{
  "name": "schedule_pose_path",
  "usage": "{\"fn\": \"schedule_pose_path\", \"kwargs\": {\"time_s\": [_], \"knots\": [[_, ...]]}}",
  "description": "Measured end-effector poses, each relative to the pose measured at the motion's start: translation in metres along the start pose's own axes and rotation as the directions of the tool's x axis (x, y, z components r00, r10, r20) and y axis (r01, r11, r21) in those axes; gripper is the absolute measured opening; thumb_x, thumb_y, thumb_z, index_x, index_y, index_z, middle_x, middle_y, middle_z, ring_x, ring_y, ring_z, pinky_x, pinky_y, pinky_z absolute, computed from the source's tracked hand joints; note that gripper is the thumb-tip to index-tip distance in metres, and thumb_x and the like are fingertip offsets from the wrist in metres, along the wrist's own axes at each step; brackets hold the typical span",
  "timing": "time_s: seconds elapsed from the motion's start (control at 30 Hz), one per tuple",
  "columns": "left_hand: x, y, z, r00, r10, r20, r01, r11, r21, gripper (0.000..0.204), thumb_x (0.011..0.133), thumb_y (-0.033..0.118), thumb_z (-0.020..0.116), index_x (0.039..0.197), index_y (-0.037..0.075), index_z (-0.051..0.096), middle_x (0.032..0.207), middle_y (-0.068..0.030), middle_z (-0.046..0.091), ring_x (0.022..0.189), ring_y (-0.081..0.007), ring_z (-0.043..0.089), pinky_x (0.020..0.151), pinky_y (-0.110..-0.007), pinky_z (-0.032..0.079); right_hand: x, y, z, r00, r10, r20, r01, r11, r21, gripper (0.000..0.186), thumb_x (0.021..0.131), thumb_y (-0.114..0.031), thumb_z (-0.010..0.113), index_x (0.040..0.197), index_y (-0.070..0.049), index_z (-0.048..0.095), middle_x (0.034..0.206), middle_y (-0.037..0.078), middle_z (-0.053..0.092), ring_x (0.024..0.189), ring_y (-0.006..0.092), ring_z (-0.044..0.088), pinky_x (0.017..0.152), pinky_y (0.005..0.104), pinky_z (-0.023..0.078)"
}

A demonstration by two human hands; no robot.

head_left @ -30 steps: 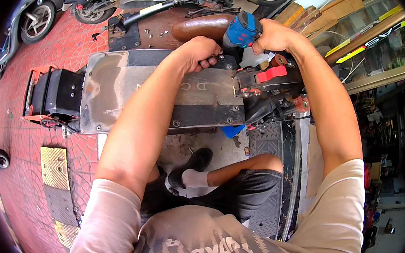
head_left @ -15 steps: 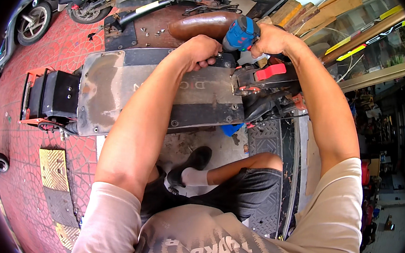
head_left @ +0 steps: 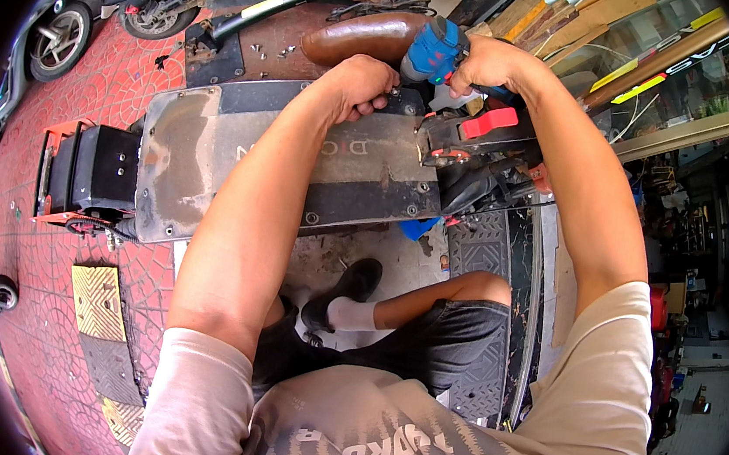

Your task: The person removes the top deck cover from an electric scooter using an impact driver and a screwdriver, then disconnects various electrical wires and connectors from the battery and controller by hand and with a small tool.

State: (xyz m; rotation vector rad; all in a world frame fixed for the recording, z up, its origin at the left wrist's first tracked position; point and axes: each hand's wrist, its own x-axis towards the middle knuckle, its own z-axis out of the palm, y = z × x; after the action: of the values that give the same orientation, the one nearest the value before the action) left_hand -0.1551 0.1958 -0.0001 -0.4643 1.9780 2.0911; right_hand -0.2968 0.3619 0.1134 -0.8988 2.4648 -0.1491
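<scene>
A long electric scooter deck (head_left: 379, 169) with a worn grey top and black edges lies crosswise in front of me. At its far edge my left hand (head_left: 362, 87) is closed, the thumb and fingertips pinched together. Whatever is between those fingertips is too small to make out. My right hand (head_left: 489, 66) is wrapped round the grip of a blue cordless drill (head_left: 434, 52). The drill's front end points down toward the deck's far right corner, beside my left fingertips; its tip is hidden. Bolts (head_left: 313, 218) show along the deck's near edge.
Loose screws (head_left: 261, 50) lie on a brown surface beyond the deck, beside a glossy brown curved piece (head_left: 356, 39). A red lever (head_left: 489, 123) sticks up at the deck's right end. Wooden boards (head_left: 568, 28) stand at the far right. Motorbikes are parked far left.
The whole view has shifted slightly. The drill's body has tilted a little in my right hand. My left hand keeps its pinch at the deck's far edge.
</scene>
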Motion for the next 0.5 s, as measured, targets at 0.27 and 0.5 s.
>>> {"fn": "schedule_pose_path", "kwargs": {"time_s": [0.27,0.5], "knots": [[0.006,-0.003,0.000,0.999,-0.029,-0.031,0.029,1.000,0.012,0.029,0.089,0.015,0.052,0.112,0.013,0.069,0.065,0.0004,0.050,0.045,-0.0091,0.035,0.040,-0.028,0.024,0.005,-0.003,-0.003,0.995,-0.102,-0.007,0.096,0.948,-0.303,0.034,0.062,-0.006,0.082,0.094,0.000,0.071,0.087,0.010,0.074,0.082,0.0231,0.067,0.075,0.0373,0.054],[0.006,0.000,0.002,0.998,-0.053,-0.023,0.053,0.998,0.022,0.016,0.089,0.016,0.053,0.096,0.013,0.067,0.064,-0.0004,0.052,0.045,-0.0096,0.036,0.041,-0.029,0.024,-0.001,-0.007,-0.003,0.997,-0.074,0.000,0.072,0.972,-0.223,0.034,0.062,-0.007,0.082,0.093,0.001,0.070,0.085,0.010,0.073,0.079,0.0223,0.065,0.075,0.0372,0.054]]}}
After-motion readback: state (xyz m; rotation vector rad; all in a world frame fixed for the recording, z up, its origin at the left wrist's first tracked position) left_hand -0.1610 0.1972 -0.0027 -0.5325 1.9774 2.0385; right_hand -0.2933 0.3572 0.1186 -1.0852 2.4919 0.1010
